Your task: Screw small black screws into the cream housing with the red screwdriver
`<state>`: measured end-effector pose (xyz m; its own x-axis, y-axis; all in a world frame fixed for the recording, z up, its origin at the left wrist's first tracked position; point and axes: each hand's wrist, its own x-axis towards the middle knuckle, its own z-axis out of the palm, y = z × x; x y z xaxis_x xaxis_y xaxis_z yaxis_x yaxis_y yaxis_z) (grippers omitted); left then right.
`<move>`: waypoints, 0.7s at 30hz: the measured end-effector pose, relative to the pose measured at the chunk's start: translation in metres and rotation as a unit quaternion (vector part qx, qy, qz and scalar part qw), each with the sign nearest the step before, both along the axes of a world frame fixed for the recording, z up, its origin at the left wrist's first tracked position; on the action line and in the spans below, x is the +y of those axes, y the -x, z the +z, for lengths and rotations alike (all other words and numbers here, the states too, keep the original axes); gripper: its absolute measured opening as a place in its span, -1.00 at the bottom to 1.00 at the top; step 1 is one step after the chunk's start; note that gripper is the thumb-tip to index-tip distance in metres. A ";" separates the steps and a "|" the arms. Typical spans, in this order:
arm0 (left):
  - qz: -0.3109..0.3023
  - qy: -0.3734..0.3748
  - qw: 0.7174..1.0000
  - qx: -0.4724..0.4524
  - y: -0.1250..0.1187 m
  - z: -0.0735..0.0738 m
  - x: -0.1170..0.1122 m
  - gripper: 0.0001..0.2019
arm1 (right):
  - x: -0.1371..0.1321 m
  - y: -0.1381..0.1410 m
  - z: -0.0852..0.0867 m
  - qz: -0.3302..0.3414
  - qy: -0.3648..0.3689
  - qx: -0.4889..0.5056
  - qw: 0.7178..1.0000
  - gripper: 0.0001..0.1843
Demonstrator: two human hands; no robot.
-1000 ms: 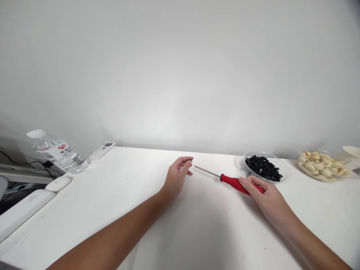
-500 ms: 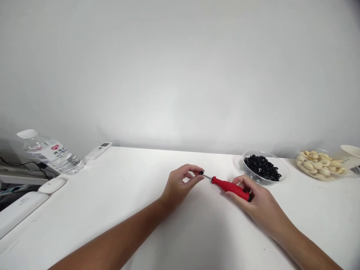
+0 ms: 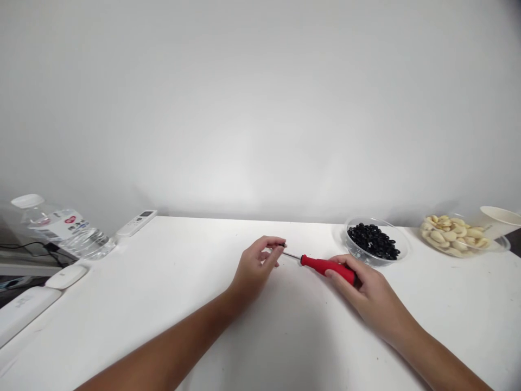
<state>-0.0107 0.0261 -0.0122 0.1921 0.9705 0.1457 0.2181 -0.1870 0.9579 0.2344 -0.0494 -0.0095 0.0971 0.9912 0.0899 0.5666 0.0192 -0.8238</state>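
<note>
My right hand is closed around the red handle of a screwdriver, whose thin metal shaft points left. At the shaft's tip, my left hand pinches a small black piece between thumb and fingers. The fingertips partly cover this piece and the tip, so how the two meet is hidden. Beyond my right hand stands a clear plastic bowl holding many small black ring-like pieces.
At the right, a second clear bowl holds pale cream pieces beside a paper cup. On the left are a tilted water bottle, a white remote control and white cases. A wall rises behind the white table.
The left hand has drawn slightly left with the black piece, its fingers curled further around it. The screwdriver and right hand have shifted a little left too. The view has turned slightly.
</note>
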 end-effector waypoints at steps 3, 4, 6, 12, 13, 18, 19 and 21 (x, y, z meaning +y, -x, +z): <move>0.051 0.071 0.990 -0.114 0.003 -0.008 0.013 -0.74 | -0.002 -0.003 0.003 -0.033 0.020 0.048 0.998 -0.55; 0.060 0.076 0.986 -0.133 0.005 -0.011 0.017 -0.71 | -0.002 -0.003 0.004 -0.040 0.019 0.064 0.997 -0.55; 0.069 0.082 0.982 -0.156 0.007 -0.015 0.023 -0.66 | -0.004 -0.004 0.004 -0.049 0.002 0.092 0.995 -0.56; 0.079 0.097 0.976 -0.181 0.011 -0.019 0.026 -0.66 | -0.008 -0.003 0.004 -0.036 -0.080 0.080 0.993 -0.60; 0.079 0.099 0.975 -0.183 0.011 -0.019 0.025 -0.66 | -0.008 -0.003 0.005 -0.032 -0.092 0.068 0.993 -0.61; 0.076 0.105 0.973 -0.189 0.011 -0.017 0.024 -0.69 | -0.009 -0.002 0.009 -0.020 -0.120 0.031 0.992 -0.68; 0.075 0.106 0.973 -0.188 0.011 -0.017 0.024 -0.69 | -0.009 -0.002 0.009 -0.017 -0.120 0.031 0.992 -0.69; 0.074 0.107 0.974 -0.186 0.011 -0.016 0.023 -0.70 | -0.009 -0.002 0.010 -0.009 -0.122 0.031 0.992 -0.69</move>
